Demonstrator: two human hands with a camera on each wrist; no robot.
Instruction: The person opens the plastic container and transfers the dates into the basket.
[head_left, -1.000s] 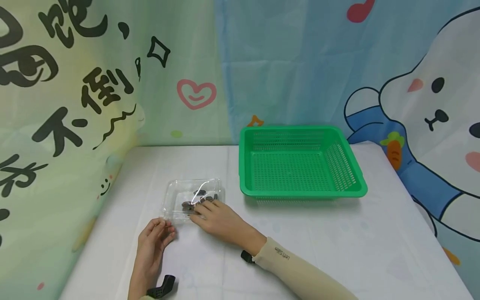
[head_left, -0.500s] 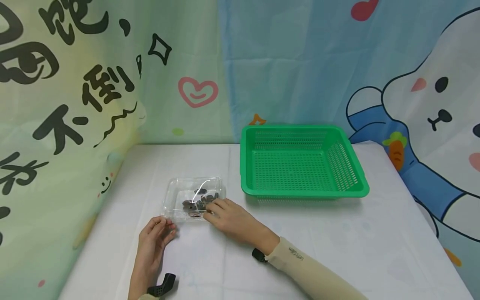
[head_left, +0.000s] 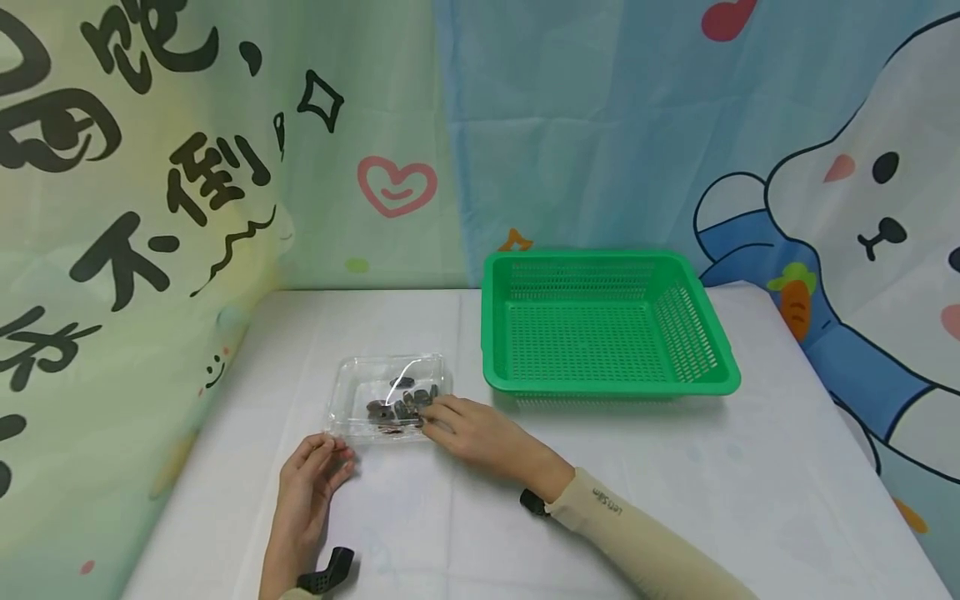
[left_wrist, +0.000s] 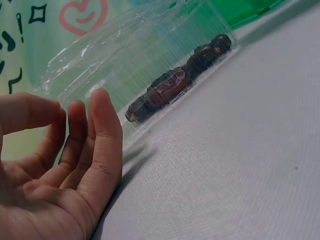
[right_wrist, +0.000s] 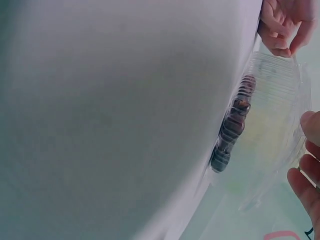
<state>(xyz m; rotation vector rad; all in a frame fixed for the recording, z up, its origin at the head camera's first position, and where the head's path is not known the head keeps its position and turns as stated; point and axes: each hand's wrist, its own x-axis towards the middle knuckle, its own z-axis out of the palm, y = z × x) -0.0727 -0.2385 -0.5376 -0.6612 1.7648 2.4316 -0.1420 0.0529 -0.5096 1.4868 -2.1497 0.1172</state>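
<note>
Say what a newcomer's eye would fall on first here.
Probably the bright green basket, toward the back of the white table. Then the clear plastic box to its left, with dark pieces inside, the left hand at its near left corner and the right hand at its near right.

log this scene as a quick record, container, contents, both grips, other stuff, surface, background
container: clear plastic box, left of the green basket and nearer the person
contents: dark brown, lumpy pieces, seen through the plastic
left grip: pinches the box's near left corner
right grip: at the box's near right corner; whether it pinches, cannot tell
other: green basket
surface: white cloth
background: printed backdrop
</note>
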